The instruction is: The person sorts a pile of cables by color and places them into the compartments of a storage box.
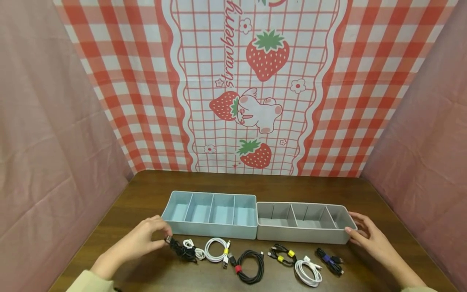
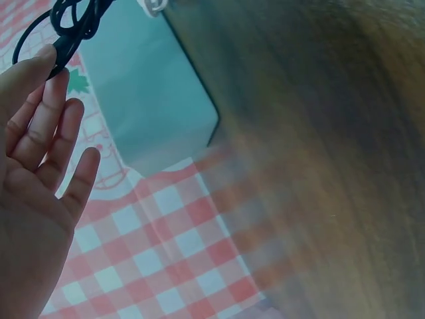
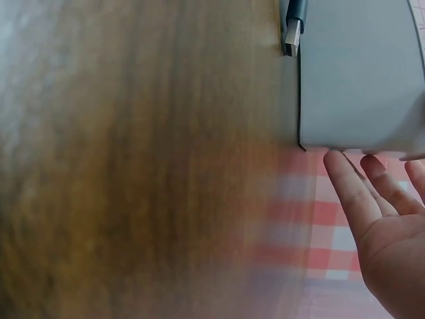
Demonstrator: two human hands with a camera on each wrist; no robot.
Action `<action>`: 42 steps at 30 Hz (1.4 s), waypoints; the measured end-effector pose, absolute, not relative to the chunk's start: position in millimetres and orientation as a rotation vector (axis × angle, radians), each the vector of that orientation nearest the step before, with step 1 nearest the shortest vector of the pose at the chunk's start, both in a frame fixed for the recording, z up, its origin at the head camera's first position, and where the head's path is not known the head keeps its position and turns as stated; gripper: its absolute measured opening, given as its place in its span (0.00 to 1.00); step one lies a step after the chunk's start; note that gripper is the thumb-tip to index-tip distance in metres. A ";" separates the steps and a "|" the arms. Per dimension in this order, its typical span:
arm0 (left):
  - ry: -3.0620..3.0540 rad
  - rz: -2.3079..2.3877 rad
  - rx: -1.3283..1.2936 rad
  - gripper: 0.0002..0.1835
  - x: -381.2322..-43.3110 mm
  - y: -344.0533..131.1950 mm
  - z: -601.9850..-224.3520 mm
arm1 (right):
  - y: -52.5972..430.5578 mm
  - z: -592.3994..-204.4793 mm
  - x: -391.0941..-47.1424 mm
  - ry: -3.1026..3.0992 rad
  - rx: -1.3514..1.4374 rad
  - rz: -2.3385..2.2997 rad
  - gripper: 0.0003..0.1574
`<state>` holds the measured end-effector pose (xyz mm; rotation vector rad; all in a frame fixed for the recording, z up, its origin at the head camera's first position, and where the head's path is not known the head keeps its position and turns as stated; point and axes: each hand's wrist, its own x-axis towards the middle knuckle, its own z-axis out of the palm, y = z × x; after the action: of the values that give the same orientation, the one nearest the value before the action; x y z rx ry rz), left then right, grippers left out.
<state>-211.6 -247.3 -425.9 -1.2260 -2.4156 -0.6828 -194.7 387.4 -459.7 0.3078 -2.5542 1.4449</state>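
Note:
My left hand pinches a black cable near its USB plug, just in front of a light blue divided box. In the left wrist view, loops of this black cable rise above the thumb and index finger, while the other fingers are loosely spread. At the far end of a grey divided box, my right hand touches the end wall with its fingers, the thumb at the front corner. The right wrist view has straight fingers with their tips against that wall.
In front of the boxes lie several bundled cables: a white cable, a yellow-tied white coil, a red-tied black coil, a yellow-tied black cable, another white coil and a purple-tied dark cable. A checked cloth hangs behind.

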 end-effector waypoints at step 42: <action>-2.373 -0.607 -1.186 0.17 -222.2 -245.0 -362.2 | 383.8 -456.6 -194.8 -2.640 0.189 1.460 0.38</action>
<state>-222.2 -245.0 -362.2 -1.1858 -2.3730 -0.6072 -194.8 383.8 -456.6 0.1888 -2.6402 1.4599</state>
